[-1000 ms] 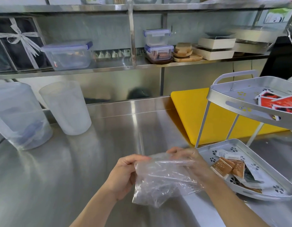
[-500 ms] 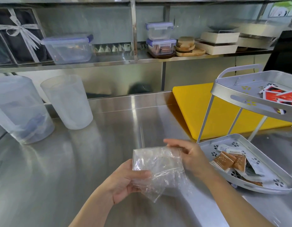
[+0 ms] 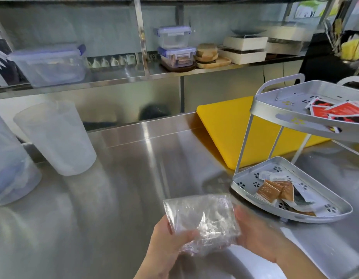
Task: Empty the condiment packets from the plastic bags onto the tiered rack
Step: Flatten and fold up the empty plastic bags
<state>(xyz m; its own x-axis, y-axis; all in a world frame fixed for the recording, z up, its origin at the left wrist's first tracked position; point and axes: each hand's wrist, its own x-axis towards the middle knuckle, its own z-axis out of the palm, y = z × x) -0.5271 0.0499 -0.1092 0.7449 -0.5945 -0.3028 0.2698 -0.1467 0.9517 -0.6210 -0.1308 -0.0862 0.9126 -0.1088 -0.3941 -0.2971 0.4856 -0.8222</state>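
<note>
A crumpled clear plastic bag (image 3: 202, 220) is folded into a flat wad above the steel counter, near the front. My left hand (image 3: 168, 244) grips its lower left side with the thumb on top. My right hand (image 3: 255, 234) presses against its right edge, palm toward the bag. No packets show inside it. The grey tiered rack (image 3: 247, 184) stands to the right. Brown and white condiment packets (image 3: 275, 190) lie in its lower tray, and red packets (image 3: 335, 111) lie in its upper tray.
A yellow cutting board (image 3: 224, 125) lies behind the rack. Two frosted plastic pitchers (image 3: 54, 137) stand at the left of the counter. The shelf behind holds lidded plastic containers (image 3: 50, 65), wooden coasters and boxes.
Both hands have folded the bag into a smaller, flatter wad and drawn it closer to me. The view has shifted left and down.
</note>
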